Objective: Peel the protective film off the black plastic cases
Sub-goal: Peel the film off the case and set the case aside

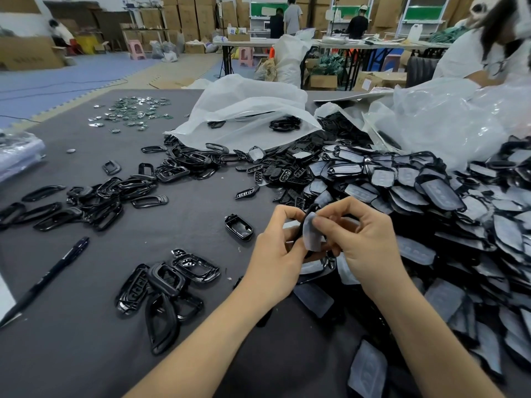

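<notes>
My left hand (277, 254) grips a black plastic case (301, 228) on edge, just above the grey table. My right hand (365, 239) pinches the greyish protective film (311, 235), which stands partly lifted off the case between my fingers. A big heap of film-covered black cases (431, 202) spreads over the right half of the table. A single bare glossy case (239, 227) lies just left of my hands.
Piles of black frames lie at the left (86, 202) and near front (163, 291). A black pen (48, 278) lies at the left. Plastic bags (244, 110) sit behind the heap, green circuit boards (135, 112) farther back. A person in white (488, 53) sits at the right.
</notes>
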